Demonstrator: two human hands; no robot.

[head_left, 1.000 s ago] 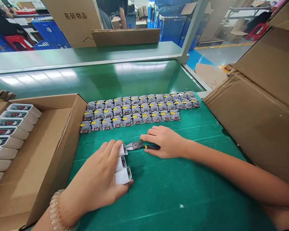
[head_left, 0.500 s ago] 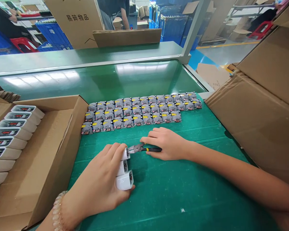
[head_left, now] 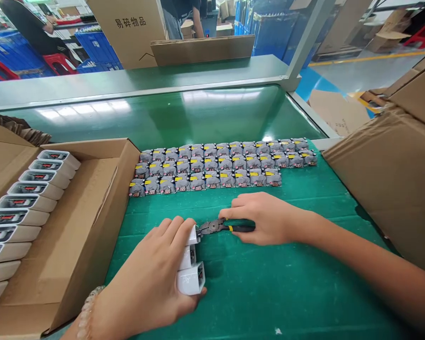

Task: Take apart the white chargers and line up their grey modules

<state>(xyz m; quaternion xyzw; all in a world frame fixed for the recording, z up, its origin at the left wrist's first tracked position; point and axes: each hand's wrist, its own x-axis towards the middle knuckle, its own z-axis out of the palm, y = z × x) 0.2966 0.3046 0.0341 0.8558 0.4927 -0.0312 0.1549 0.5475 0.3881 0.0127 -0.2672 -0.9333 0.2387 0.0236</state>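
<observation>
My left hand [head_left: 156, 278] is closed around a row of three white plastic housings [head_left: 191, 279], their open ends facing right. Its fingers cover most of them. In my right hand [head_left: 265, 218] is a pair of pliers [head_left: 212, 227] with black handles and yellow bands. The jaws reach into or against the open end of the farthest housing; the exact contact is too small to tell. Behind both hands, rows of small grey parts with yellow patches [head_left: 212, 180] lie on the green work surface [head_left: 269, 288].
At the left, an open cardboard box [head_left: 81, 236] holds a column of white housings [head_left: 35, 190]. A large cardboard box [head_left: 386, 189] stands at the right. Beyond the rows runs a green belt [head_left: 156, 118] with a metal ledge [head_left: 127, 78]. People are in the background.
The view has shifted, so the whole scene sits farther right. The plier handles have opened wider, and my right hand's fingers are spread along them. My left hand keeps its hold on the housings.
</observation>
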